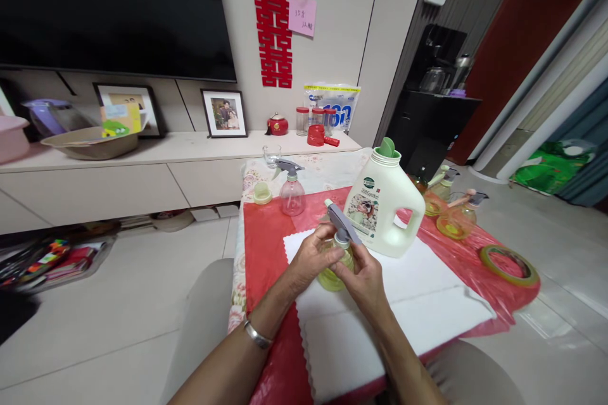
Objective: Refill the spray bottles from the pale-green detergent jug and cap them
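In front of me a yellow-green spray bottle (332, 280) stands on a white cloth (346, 342). My left hand (313, 256) wraps around its neck from the left, wearing a metal bracelet at the wrist. On the other side, my right hand (363, 272) has its fingers closed at the collar below the grey spray head (342, 223). Just behind the hands rises a large pale detergent jug (387, 202) with a green spout. A clear pinkish spray bottle (291, 196) and a pale green cap (261, 193) sit farther back.
Red plastic sheeting (266, 234) covers much of the table. On the right lie a roll of tape (509, 264) and more spray bottles (458, 221). A clear glass cup (272, 155) stands at the back edge. Beyond is a low cabinet (204, 147) with frames and jars.
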{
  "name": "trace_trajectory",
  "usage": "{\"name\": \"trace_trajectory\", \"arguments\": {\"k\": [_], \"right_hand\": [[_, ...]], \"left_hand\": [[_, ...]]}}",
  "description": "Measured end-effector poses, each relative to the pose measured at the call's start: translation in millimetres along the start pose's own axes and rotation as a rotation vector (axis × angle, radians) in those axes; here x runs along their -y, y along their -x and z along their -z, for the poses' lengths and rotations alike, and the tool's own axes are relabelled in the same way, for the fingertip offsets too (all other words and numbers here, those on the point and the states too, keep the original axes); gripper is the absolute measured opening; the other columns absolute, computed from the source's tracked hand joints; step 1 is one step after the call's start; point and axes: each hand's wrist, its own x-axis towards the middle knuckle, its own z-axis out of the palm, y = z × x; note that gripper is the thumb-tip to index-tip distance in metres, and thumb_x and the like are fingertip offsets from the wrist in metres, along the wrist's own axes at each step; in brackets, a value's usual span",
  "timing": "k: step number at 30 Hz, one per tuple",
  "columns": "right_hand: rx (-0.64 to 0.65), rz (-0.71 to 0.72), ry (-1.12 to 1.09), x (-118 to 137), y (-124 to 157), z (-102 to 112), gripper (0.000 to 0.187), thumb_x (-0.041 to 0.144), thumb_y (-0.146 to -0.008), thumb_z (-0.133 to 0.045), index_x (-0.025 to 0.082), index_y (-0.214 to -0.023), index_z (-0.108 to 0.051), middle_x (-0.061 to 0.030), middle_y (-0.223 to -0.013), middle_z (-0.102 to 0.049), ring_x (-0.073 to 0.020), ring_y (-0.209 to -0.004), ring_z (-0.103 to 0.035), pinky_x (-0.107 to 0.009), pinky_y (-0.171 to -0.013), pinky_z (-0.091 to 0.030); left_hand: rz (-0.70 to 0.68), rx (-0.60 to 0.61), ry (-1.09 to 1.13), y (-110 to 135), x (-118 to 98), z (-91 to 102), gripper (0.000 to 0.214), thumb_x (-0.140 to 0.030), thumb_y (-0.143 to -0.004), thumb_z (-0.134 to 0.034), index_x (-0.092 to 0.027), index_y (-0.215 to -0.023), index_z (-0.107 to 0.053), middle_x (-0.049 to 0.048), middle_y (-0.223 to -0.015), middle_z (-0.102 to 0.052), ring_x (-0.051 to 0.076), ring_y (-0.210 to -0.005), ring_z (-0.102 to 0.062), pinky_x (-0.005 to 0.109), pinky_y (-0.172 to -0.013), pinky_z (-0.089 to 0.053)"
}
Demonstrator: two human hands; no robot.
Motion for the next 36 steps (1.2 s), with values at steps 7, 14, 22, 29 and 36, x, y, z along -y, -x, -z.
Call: {"name": "trace_trajectory", "arguments": {"k": [7, 14, 22, 29, 36], "right_hand": [[-0.004, 0.001, -0.004, 2, 0, 0, 0.048, 0.035, -0.084, -0.075, 0.022, -0.129, -0.060, -0.0046, -0.126, -0.062, -0.0197, -0.116, -0.060, -0.030, -0.100, -0.050], [-0.022, 0.025, -0.013, -5, -1, -1, 0.054, 0.035, -0.083, -0.076, 0.022, -0.132, -0.059, -0.0066, -0.132, -0.058, -0.0219, -0.124, -0.055, -0.036, -0.110, -0.045], [-0.016, 0.028, 0.011, 0, 0, 0, 0.050, 0.036, -0.086, -0.072, 0.021, -0.132, -0.059, -0.0068, -0.131, -0.059, -0.0217, -0.122, -0.056, -0.036, -0.108, -0.046], [-0.016, 0.025, 0.022, -4, 0, 0, 0.053, 0.036, -0.085, -0.073, 0.021, -0.133, -0.058, -0.0066, -0.130, -0.060, -0.0212, -0.120, -0.057, -0.035, -0.106, -0.047], [-0.012, 0.033, 0.031, -3, 1, -1, 0.050, 0.036, -0.086, -0.071, 0.019, -0.131, -0.058, -0.0076, -0.129, -0.060, -0.0214, -0.119, -0.058, -0.034, -0.105, -0.048]], "left_hand": [[0.027, -0.084, 0.113, -2, -2, -6.2, 0.041, -0.036, -0.066, -0.088, -0.019, -0.094, -0.062, 0.0022, -0.098, -0.066, 0.016, -0.088, -0.062, 0.027, -0.082, -0.048], [-0.020, -0.078, -0.111, 1, -9, -2.9, 0.027, -0.040, -0.078, -0.075, -0.018, -0.093, -0.073, 0.0086, -0.117, -0.065, 0.027, -0.117, -0.058, 0.035, -0.100, -0.044], [-0.008, -0.140, -0.070, 3, -9, -10.9, 0.040, -0.035, -0.069, -0.084, -0.019, -0.097, -0.061, 0.0058, -0.105, -0.066, 0.023, -0.102, -0.062, 0.035, -0.095, -0.047], [-0.064, -0.116, -0.230, 3, -13, -7.0, 0.025, -0.031, -0.079, -0.072, -0.020, -0.101, -0.069, 0.0088, -0.121, -0.061, 0.027, -0.120, -0.056, 0.036, -0.103, -0.044], [-0.030, -0.087, -0.157, 8, -4, -6.4, 0.038, -0.032, -0.082, -0.071, -0.020, -0.117, -0.063, 0.0097, -0.122, -0.065, 0.027, -0.121, -0.057, 0.038, -0.104, -0.044]]}}
